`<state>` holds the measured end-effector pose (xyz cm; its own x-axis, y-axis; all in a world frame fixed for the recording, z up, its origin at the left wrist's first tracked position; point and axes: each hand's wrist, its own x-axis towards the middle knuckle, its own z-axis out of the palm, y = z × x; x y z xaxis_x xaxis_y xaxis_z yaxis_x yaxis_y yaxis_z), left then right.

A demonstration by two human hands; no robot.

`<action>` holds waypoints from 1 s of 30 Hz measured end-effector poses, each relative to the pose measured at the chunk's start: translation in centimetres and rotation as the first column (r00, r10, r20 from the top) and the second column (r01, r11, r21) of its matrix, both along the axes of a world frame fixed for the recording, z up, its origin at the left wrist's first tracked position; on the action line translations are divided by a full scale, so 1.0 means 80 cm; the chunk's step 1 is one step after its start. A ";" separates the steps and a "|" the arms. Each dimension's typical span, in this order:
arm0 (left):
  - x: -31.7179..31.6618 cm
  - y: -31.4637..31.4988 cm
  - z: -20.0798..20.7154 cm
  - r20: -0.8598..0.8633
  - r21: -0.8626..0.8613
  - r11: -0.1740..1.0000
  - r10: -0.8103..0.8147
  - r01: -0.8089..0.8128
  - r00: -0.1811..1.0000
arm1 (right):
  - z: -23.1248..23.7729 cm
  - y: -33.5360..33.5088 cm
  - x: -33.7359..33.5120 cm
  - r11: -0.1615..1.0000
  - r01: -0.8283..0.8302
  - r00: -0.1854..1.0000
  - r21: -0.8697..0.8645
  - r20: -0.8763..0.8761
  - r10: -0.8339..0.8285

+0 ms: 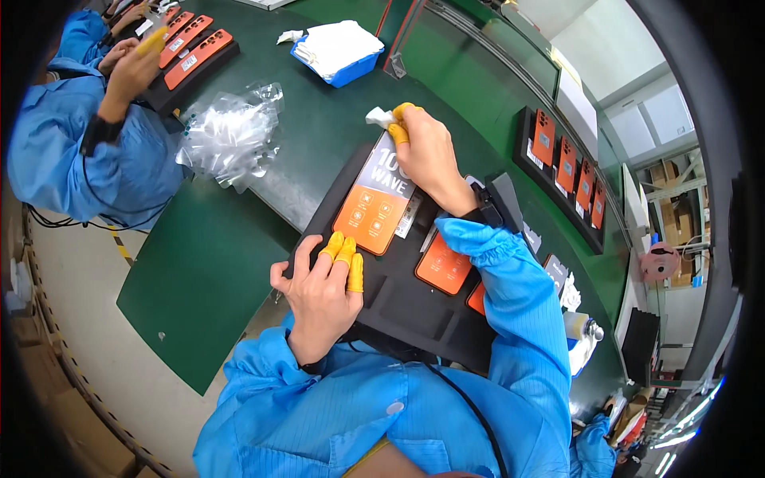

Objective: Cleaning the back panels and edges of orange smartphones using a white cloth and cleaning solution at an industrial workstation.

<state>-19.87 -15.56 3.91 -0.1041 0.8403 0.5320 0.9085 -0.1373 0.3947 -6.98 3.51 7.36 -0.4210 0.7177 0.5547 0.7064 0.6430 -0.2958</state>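
Observation:
An orange and grey smartphone (pixel 373 207), its front printed with pale icons, lies in a black foam tray (pixel 390 295) before me. At the phone's far end my right hand (pixel 429 151), with yellow finger cots, pinches a crumpled white wipe (pixel 380 117). My left hand (pixel 323 295) has its fingers spread, several in yellow cots, their tips at the phone's near left edge. Beside it in the tray sits a second orange phone (pixel 443 266); further phones are partly hidden under my right forearm.
A blue bin of white wipes (pixel 339 52) stands at the back, near a heap of clear plastic film (pixel 235 135). On the right a black tray (pixel 522 151) holds several orange phones, with a dispenser bottle (pixel 580 327) nearer. At left a co-worker (pixel 103 167) handles similar phones.

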 end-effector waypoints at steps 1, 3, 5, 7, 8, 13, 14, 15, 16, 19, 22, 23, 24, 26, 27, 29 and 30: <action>0.001 0.002 0.000 -0.002 0.002 1.000 -0.002 0.002 1.000 | -0.003 0.001 -0.002 0.999 -0.029 0.999 0.030 0.028 0.028; 0.001 0.003 0.000 0.006 -0.012 1.000 -0.004 0.004 1.000 | -0.010 -0.020 -0.009 0.993 -0.107 0.992 0.041 0.066 0.104; 0.001 0.003 -0.006 -0.007 -0.018 1.000 0.015 -0.015 1.000 | -0.022 -0.075 -0.012 0.972 -0.200 0.969 -0.120 0.124 0.214; 0.000 0.008 -0.007 -0.022 -0.016 0.999 0.028 -0.028 0.999 | -0.018 -0.121 -0.001 0.907 -0.326 0.904 -0.266 0.193 0.382; -0.001 0.008 -0.006 -0.010 -0.014 1.000 0.007 -0.007 1.000 | -0.017 -0.117 0.008 0.915 -0.328 0.914 -0.233 0.167 0.370; -0.008 0.012 0.003 0.020 -0.033 0.999 -0.023 0.023 1.000 | 0.004 -0.007 0.029 1.000 -0.011 1.000 -0.020 -0.026 0.011; -0.009 0.014 0.000 0.022 -0.012 1.000 -0.013 0.013 1.000 | 0.000 -0.004 0.029 1.000 -0.012 1.000 -0.002 -0.016 0.012; -0.010 0.012 -0.001 0.026 -0.011 1.000 -0.016 0.017 1.000 | -0.005 -0.003 0.029 1.000 -0.014 1.000 0.019 -0.006 0.014; -0.013 0.013 -0.002 0.027 -0.018 1.000 -0.017 0.018 0.999 | -0.010 -0.014 0.023 1.000 -0.021 1.000 -0.018 0.013 0.021; -0.013 0.014 -0.005 0.021 -0.015 1.000 0.003 -0.002 1.000 | -0.021 -0.098 0.008 0.968 -0.064 0.983 -0.243 0.154 0.104; -0.010 0.023 -0.007 0.011 0.010 1.000 -0.003 0.003 1.000 | -0.019 -0.125 0.002 0.919 -0.234 0.954 -0.316 0.106 0.280; -0.012 0.021 -0.007 0.014 0.017 1.000 -0.011 0.011 1.000 | -0.018 -0.112 0.000 0.926 -0.214 0.958 -0.311 0.117 0.261; -0.015 0.022 -0.005 0.007 0.003 1.000 -0.021 0.021 1.000 | -0.027 -0.081 0.000 0.971 -0.143 0.972 -0.194 0.157 0.174; -0.018 0.020 -0.004 0.002 -0.025 0.999 -0.026 0.026 1.000 | -0.022 -0.013 0.000 0.999 -0.038 0.997 -0.003 0.066 0.038; -0.020 0.020 -0.004 0.003 -0.044 0.999 -0.017 0.017 1.000 | -0.010 0.010 -0.006 0.998 -0.014 1.000 -0.068 0.004 0.014; -0.019 0.027 -0.007 0.006 -0.012 1.000 -0.010 0.010 1.000 | -0.010 0.031 -0.008 0.998 -0.029 1.000 -0.056 0.006 0.030; -0.020 0.028 -0.008 0.008 -0.007 1.000 -0.011 0.011 1.000 | -0.012 0.031 -0.014 1.000 0.000 0.999 -0.031 0.034 0.001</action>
